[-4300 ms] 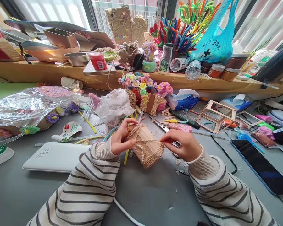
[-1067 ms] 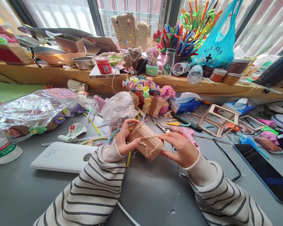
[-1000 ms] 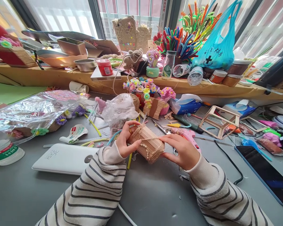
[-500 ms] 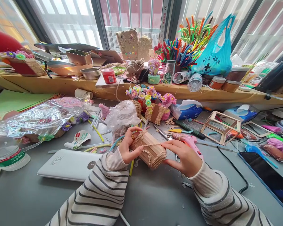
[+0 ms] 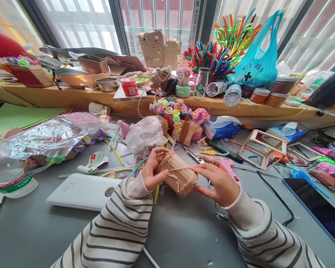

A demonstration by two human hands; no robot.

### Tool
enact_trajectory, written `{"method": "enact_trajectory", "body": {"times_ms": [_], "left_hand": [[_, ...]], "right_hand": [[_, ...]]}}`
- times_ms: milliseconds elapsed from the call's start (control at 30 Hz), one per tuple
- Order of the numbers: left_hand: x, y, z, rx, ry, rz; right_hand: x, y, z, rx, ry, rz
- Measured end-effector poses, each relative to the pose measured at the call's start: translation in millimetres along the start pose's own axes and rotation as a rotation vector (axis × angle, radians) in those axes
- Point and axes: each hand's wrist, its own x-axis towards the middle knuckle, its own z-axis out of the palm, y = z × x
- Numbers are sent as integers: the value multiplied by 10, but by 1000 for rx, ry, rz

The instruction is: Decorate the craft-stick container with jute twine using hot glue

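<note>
A small box made of flat wooden sticks (image 5: 178,169), its ends wrapped in twine, is held tilted above the grey table. A strand of twine (image 5: 180,171) runs across its face, and a curved row of small pale beads or braid sits below that. My left hand (image 5: 155,169) is closed around the box's left end, thumb on the front face. At the right end, my right hand (image 5: 219,183) grips the twine-wrapped edge, index finger on top and thumb beneath. Whether its fingertips also pinch the strand is hard to make out.
A pink glue gun (image 5: 223,165) and scissors (image 5: 194,154) lie just beyond my right hand. To the left is a white power bank (image 5: 78,191). A phone (image 5: 318,208) rests at right, near a wooden stick frame (image 5: 264,149). Pipe cleaners (image 5: 212,61) crowd the sill.
The view has shifted slightly. Both hands keep nearly the same hold on the box, with only a very small movement of the right fingers along its edge.
</note>
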Motion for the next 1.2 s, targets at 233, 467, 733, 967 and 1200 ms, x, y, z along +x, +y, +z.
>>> {"method": "enact_trajectory", "body": {"times_ms": [233,467,733,967,1200], "left_hand": [[12,10,26,37,34,-19],[19,-39,0,43,41,16],[26,-6,3,-107,67,-11],[20,78,94,-182,150,-161],[20,57,128,-147,134,-234]], "right_hand": [[14,5,-31,19,-15,-11],[16,54,-80,3,-28,-26],[8,72,-146,-2,-21,-39],[15,15,-168,29,-43,-17],[-4,16,-212,102,-182,-30]]}}
